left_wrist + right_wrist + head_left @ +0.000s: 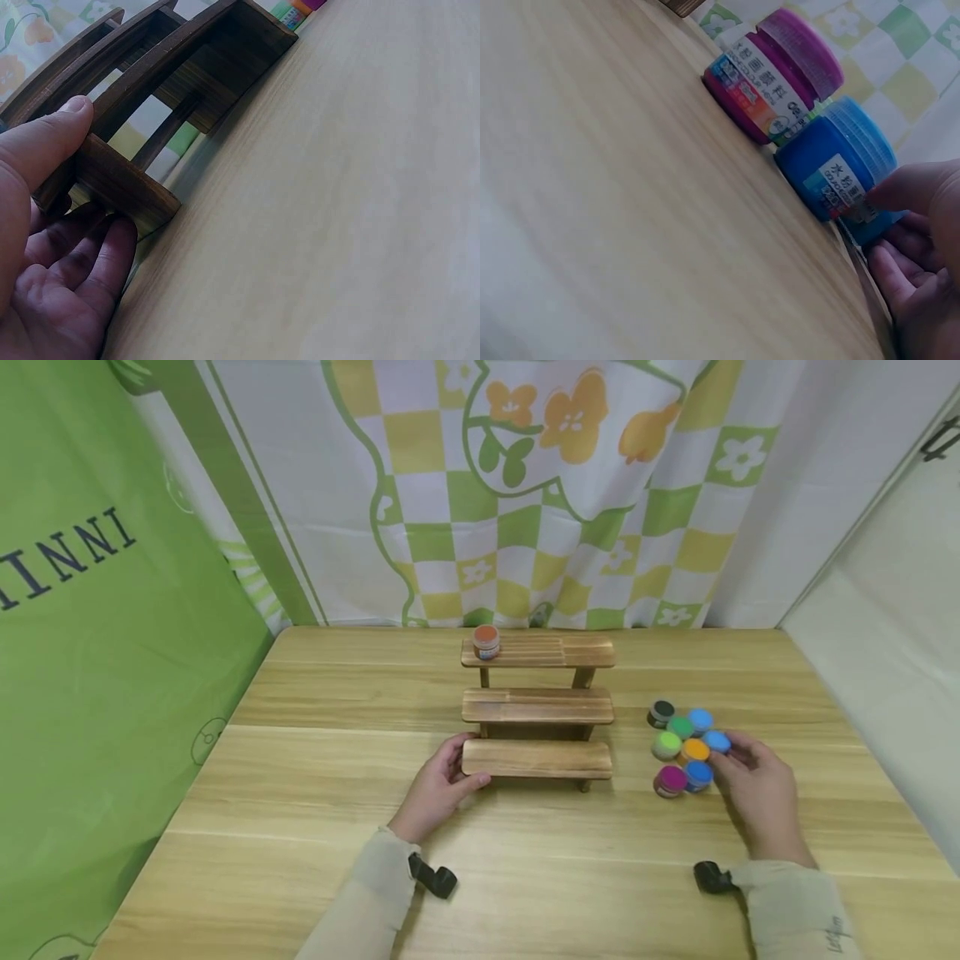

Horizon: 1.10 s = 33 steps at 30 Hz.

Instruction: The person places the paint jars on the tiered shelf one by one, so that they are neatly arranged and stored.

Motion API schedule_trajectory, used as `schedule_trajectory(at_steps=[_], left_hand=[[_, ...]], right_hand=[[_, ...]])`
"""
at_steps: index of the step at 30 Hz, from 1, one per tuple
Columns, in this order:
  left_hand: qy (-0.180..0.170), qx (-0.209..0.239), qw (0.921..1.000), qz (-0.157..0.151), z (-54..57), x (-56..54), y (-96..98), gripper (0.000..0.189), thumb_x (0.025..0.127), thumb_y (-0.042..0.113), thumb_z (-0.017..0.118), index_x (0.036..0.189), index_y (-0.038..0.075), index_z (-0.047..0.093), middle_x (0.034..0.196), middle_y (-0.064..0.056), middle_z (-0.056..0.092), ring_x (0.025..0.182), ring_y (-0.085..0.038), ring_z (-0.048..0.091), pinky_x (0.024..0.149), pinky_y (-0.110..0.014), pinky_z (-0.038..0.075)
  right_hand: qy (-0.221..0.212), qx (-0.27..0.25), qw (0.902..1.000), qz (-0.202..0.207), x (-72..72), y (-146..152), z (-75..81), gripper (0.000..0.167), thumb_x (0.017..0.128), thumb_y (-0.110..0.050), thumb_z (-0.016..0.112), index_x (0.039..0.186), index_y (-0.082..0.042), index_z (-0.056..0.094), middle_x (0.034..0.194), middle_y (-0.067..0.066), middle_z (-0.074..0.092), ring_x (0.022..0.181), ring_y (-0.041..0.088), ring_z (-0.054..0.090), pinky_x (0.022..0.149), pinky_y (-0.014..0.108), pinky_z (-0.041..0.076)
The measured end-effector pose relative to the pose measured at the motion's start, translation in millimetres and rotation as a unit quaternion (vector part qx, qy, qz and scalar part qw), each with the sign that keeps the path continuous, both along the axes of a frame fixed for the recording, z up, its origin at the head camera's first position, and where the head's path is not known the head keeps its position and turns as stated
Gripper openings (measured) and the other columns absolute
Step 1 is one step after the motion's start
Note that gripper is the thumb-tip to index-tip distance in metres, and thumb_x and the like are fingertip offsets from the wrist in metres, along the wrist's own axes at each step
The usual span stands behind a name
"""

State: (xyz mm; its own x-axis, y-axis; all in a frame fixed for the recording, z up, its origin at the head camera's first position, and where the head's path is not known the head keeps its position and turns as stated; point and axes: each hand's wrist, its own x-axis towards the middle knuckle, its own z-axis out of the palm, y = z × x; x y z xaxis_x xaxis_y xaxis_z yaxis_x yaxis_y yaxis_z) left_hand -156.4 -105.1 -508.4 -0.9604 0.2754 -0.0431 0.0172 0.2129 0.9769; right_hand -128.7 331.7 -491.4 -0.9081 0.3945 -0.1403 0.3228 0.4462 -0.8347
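Observation:
A three-step wooden stand (540, 758) stands on the table. My left hand (442, 789) holds the left end of its lowest step, thumb at the front edge and fingers by the side support (124, 184). On the top step, at the left, sits an orange-red paint jar (486, 643). To the right of the stand, my right hand (761, 793) grips a light blue paint jar (717, 742) at the edge of a cluster of jars. In the right wrist view, a darker blue jar (821, 161) partly hides the held one; a magenta jar (769, 82) stands beside it.
Close around the right hand are an orange jar (694, 751), a lime green jar (667, 745), a darker green jar (681, 727), a black jar (662, 713) and another light blue jar (701, 720). A patterned curtain (420, 493) hangs behind the wooden table (315, 752).

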Motion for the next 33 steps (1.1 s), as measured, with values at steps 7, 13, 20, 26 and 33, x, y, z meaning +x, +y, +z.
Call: schedule_trajectory(at_steps=[7,13,20,26,33], left_hand=[[0.001,0.001,1.0000,-0.003,-0.5,-0.5,0.1,0.073,0.089,0.028,0.078,0.151,0.014,0.042,0.158,-0.013,0.036,0.146,-0.029,0.031,0.116,-0.050,0.033],[-0.001,0.000,1.0000,-0.002,0.9,0.6,-0.1,0.073,0.089,0.027,0.078,0.151,0.014,0.042,0.159,-0.013,0.034,0.147,-0.030,0.029,0.116,-0.050,0.032],[0.001,-0.005,1.0000,0.000,0.4,0.3,-0.6,0.072,0.089,0.028,0.078,0.151,0.016,0.043,0.159,-0.013,0.034,0.147,-0.030,0.030,0.116,-0.051,0.032],[0.004,-0.008,1.0000,-0.002,0.4,0.4,-0.8,0.075,0.088,0.031,0.078,0.151,0.016,0.042,0.159,-0.012,0.035,0.146,-0.029,0.031,0.115,-0.050,0.034],[0.005,-0.006,1.0000,-0.005,-1.3,-1.0,-1.0,0.074,0.088,0.032,0.078,0.151,0.015,0.042,0.156,-0.011,0.041,0.142,-0.026,0.038,0.113,-0.050,0.037]], right_hand=[[0.025,-0.029,0.9961,-0.079,-3.2,1.7,-3.7,0.067,0.090,-0.046,0.073,0.142,-0.008,0.055,0.116,-0.005,0.062,0.098,0.000,0.054,0.075,0.006,0.047],[0.061,-0.099,0.9864,-0.117,-2.1,0.8,-1.0,0.064,0.084,-0.037,0.081,0.138,-0.010,0.059,0.103,-0.015,0.061,0.095,0.001,0.057,0.074,0.005,0.049],[0.083,-0.131,0.9784,-0.137,-2.5,-1.9,1.1,0.059,0.083,-0.033,0.084,0.134,-0.012,0.062,0.104,-0.013,0.063,0.097,0.003,0.057,0.076,0.003,0.047],[0.106,-0.154,0.9708,-0.150,-3.4,-3.0,1.2,0.053,0.083,-0.026,0.084,0.130,-0.012,0.065,0.102,-0.013,0.065,0.096,0.003,0.058,0.076,0.003,0.047],[0.119,-0.176,0.9667,-0.143,-2.2,-6.1,5.3,0.052,0.085,-0.025,0.083,0.131,-0.011,0.064,0.105,-0.011,0.065,0.097,0.004,0.058,0.076,0.004,0.048]])
